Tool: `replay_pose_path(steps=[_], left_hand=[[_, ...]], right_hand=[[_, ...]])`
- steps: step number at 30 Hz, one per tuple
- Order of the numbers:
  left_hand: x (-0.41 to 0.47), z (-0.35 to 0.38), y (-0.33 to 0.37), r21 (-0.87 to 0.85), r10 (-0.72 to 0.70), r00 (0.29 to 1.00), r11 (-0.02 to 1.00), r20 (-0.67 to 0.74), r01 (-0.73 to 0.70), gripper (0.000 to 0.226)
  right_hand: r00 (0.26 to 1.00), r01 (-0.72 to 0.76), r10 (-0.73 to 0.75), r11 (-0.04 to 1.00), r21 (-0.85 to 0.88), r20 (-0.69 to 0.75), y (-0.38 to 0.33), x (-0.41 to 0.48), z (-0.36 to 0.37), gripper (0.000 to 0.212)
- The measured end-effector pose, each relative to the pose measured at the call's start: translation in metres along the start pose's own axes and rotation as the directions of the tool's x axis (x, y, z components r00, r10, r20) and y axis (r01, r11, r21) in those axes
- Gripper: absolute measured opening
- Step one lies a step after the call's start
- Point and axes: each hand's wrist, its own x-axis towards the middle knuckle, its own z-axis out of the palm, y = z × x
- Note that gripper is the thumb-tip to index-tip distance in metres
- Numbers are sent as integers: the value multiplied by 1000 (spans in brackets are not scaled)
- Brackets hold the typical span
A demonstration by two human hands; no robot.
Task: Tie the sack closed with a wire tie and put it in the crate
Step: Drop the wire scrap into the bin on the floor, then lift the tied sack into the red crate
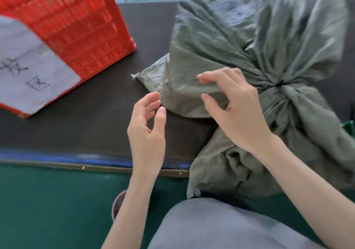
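Note:
A grey-green woven sack (217, 43) lies on the dark table at the right, part of it hanging over the near edge. Its cloth is gathered into a cinched neck (278, 84), where a dark tie seems to sit, though it is too small to make out. My right hand (236, 104) hovers over the sack's front fold, fingers spread, fingertips touching or just above the cloth. My left hand (148, 127) is in the air beside the sack's left edge, fingers apart and holding nothing. The red plastic crate (80, 27) stands at the back left.
A white paper label (28, 71) with handwritten marks is stuck on the crate's near side. The dark table top (86, 118) has a blue front edge. Green floor lies below, and my grey-clad knee (221, 227) is at the bottom.

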Motion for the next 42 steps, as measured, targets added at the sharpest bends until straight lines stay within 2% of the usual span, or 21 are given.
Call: replay_pose_path(steps=[5,11,13,16,19,21,24,27,30,32,34,36,38,42], left_hand=[[12,67,15,111,86,983,988,161,-105,35],[22,123,20,248,122,967,953,222,-177,46],[30,133,15,357,97,978,920,187,-160,56],[54,141,3,507,38,998,860,55,-60,75],[80,143,-4,531,-53,998,845,-33,62,86],[90,142,-7,529,-64,997,845,-39,75,90],[96,138,-13,489,-68,997,869,-35,77,86],[99,126,-23,424,-194,977,880,-92,215,75],[97,116,-29,152,-424,905,892,-37,425,57],[92,115,-28,-61,-508,860,858,60,511,38],[87,113,-29,-179,-567,812,792,136,583,32],[82,112,-32,-228,-605,772,737,197,636,37],[78,114,-31,-291,-593,779,723,206,627,39],[67,121,-30,-372,-542,828,745,146,553,33]], right_hand=[[988,-73,54,989,-132,-142,37,2,-60,31],[956,-265,230,943,-199,-184,85,6,-104,43],[930,-350,312,912,-215,-193,104,8,-114,52],[871,-484,450,853,-196,-197,129,12,-120,73],[807,-585,568,806,-88,-165,152,16,-122,93],[759,-641,635,768,9,-144,167,19,-123,103],[670,-708,736,672,217,-95,190,21,-120,110],[659,-673,745,646,360,-104,205,22,-114,111],[630,-631,766,603,488,-131,212,21,-109,111],[575,-600,810,514,613,-117,217,19,-105,114],[544,-548,837,411,728,-63,220,15,-101,114],[560,-499,828,351,792,-15,223,11,-99,93],[578,-469,816,314,825,18,225,8,-98,73],[609,-402,792,263,877,42,228,7,-101,68]])
